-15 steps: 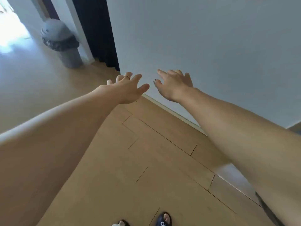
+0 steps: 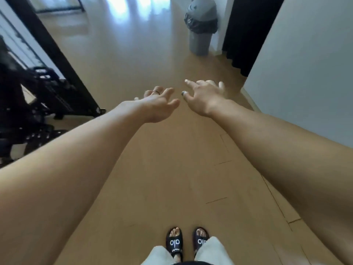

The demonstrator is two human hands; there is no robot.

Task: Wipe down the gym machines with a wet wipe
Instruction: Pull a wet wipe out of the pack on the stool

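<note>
Head view puts my left hand [image 2: 156, 104] and right hand [image 2: 205, 96] out ahead of me at about twelve o'clock, both arms stretched over the wooden floor [image 2: 172, 178], the two hands near each other but not touching. Fingers on both are loosely spread and relaxed, pinching nothing; I can see no wet wipe in either hand or anywhere else in the picture, so I judge the wiping has not begun and a wipe has yet to be fetched. A thin ring [image 2: 155, 91] sits on one finger of the left hand. My guess is that the arms are held out empty like this simply for balance or in readiness while I stand, since nothing lies within reach of them. At nine o'clock stands the gym machine [image 2: 38, 88], a dark frame with cables and black fittings, well apart from both hands; that is where the work will have to go. At twelve to one o'clock, far off, a grey bin [image 2: 200, 35] with a black liner stands by a dark curtain [image 2: 248, 35], and a white wall [image 2: 305, 73] runs along at two o'clock. My black sandals [image 2: 174, 241] show at six o'clock.
</note>
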